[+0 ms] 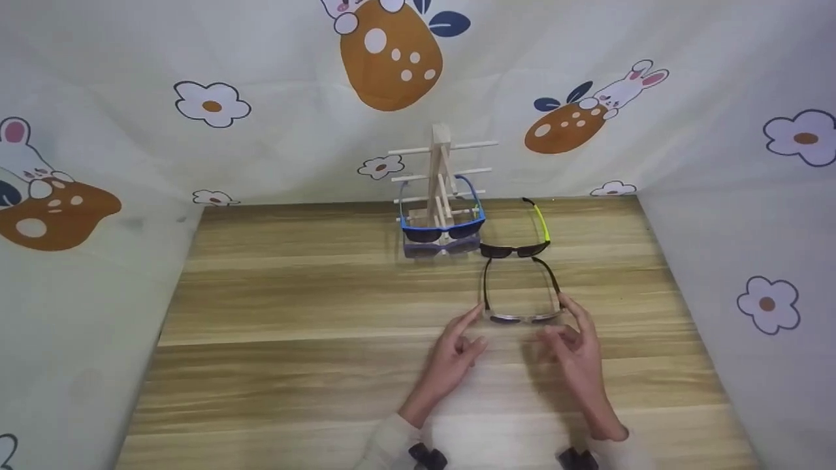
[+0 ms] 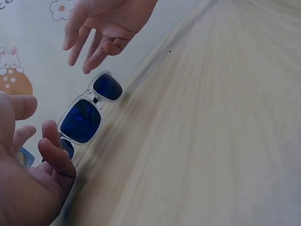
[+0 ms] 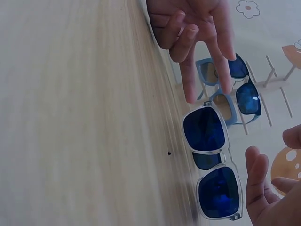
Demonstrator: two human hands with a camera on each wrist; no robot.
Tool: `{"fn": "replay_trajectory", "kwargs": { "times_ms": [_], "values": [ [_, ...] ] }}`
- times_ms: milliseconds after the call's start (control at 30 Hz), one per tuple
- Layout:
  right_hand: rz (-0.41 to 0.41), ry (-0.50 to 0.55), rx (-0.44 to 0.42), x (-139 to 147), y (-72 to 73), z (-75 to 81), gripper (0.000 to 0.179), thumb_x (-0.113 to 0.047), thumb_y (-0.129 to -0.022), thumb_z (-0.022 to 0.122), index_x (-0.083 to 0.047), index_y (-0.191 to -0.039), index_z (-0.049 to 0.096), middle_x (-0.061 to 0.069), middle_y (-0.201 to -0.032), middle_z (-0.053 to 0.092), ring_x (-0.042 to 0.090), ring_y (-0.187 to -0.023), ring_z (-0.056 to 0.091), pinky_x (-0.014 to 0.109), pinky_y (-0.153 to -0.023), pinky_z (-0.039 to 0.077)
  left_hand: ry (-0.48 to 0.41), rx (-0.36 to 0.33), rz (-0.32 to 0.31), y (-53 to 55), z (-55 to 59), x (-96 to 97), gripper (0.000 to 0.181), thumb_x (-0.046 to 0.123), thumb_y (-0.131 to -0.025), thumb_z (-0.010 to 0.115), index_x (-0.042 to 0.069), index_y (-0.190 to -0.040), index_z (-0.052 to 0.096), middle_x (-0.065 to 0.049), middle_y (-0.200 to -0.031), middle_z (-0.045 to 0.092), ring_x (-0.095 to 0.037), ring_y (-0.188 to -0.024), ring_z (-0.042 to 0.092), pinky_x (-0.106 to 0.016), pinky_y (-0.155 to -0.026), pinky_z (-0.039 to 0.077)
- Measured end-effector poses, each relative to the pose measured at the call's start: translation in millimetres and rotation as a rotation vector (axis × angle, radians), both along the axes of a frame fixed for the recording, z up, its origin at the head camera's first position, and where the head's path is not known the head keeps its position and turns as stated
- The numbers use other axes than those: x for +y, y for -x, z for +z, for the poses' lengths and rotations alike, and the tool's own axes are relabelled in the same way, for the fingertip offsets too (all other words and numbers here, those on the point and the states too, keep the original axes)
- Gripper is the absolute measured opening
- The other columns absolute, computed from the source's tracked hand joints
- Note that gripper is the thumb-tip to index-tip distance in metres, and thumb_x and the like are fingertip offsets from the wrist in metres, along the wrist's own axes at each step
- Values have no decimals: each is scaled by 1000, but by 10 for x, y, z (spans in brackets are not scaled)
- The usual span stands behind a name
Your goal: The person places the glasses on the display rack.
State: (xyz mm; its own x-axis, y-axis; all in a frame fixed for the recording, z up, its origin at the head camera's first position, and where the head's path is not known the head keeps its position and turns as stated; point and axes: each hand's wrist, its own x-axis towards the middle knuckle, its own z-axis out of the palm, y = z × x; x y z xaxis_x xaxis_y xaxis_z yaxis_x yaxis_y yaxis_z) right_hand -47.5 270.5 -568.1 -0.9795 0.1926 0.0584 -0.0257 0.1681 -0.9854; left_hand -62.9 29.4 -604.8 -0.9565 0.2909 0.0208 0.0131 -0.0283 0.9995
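Note:
Sunglasses with a clear frame and dark blue lenses (image 1: 504, 320) sit on the table with their black temples unfolded away from me. My left hand (image 1: 452, 356) is at their left side, its index finger stretched out to the left hinge. On the opposite side, the index finger of my right hand (image 1: 580, 358) reaches the right temple near the hinge. Both thumbs are off the frame. In the right wrist view the lenses (image 3: 204, 128) face the camera, between the left hand (image 3: 193, 23) above and the right hand (image 3: 277, 207) below.
Behind stands a wooden glasses rack (image 1: 439, 156) with pegs. It bears blue-framed sunglasses (image 1: 444, 230) and, lower, a bluish pair (image 1: 418, 250). Black sunglasses with a yellow-green temple (image 1: 543, 225) lie right of it, just beyond the clear pair. Patterned cloth (image 1: 281, 130) walls the table.

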Motion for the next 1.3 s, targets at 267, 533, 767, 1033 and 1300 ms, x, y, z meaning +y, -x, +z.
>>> {"fn": "replay_trajectory", "kwargs": {
  "times_ms": [267, 533, 767, 1033, 1300],
  "values": [
    [-46, -4, -57, 49, 21, 11, 58, 7, -107, 66, 2, -162, 48, 18, -166, 37, 15, -88, 76, 28, -63, 62, 16, -9, -1, 27, 11, 18, 61, 10, -110, 69, 16, -168, 51, -15, -158, 57, -2, -66, 49, -17, -58, 44],
    [-61, 9, -235, 85, 28, -5, 63, -1, -111, 64, -8, -169, 40, 25, -152, 57, 17, -83, 76, 30, -67, 64, 14, -59, -2, 27, -1, 48, 62, 13, -111, 69, 20, -169, 50, -11, -159, 58, -2, -67, 51, -17, -57, 45],
    [-1, -15, -274, 132, 40, -46, 68, -6, -113, 61, -8, -174, 30, 21, -180, 26, 8, -93, 75, 28, -74, 64, -11, -98, -24, 17, 7, 61, 64, 15, -111, 68, 23, -171, 46, -11, -165, 55, -4, -67, 54, -17, -56, 46],
    [20, 19, -296, 158, 55, -44, 69, -5, -114, 60, -7, -175, 28, 20, -180, 23, 3, -96, 74, 27, -77, 64, -10, -116, -41, 24, 27, 62, 62, 16, -112, 67, 22, -171, 47, -9, -164, 55, -4, -68, 54, -17, -57, 46],
    [44, 1, -231, 154, 55, -67, 66, 8, -106, 55, 3, -169, 36, 28, -172, 35, 7, -91, 75, 25, -72, 63, 4, -66, -76, 26, 7, 51, 61, 12, -113, 64, 18, -171, 46, -8, -170, 50, -5, -69, 56, -19, -61, 48]
  ]
}}
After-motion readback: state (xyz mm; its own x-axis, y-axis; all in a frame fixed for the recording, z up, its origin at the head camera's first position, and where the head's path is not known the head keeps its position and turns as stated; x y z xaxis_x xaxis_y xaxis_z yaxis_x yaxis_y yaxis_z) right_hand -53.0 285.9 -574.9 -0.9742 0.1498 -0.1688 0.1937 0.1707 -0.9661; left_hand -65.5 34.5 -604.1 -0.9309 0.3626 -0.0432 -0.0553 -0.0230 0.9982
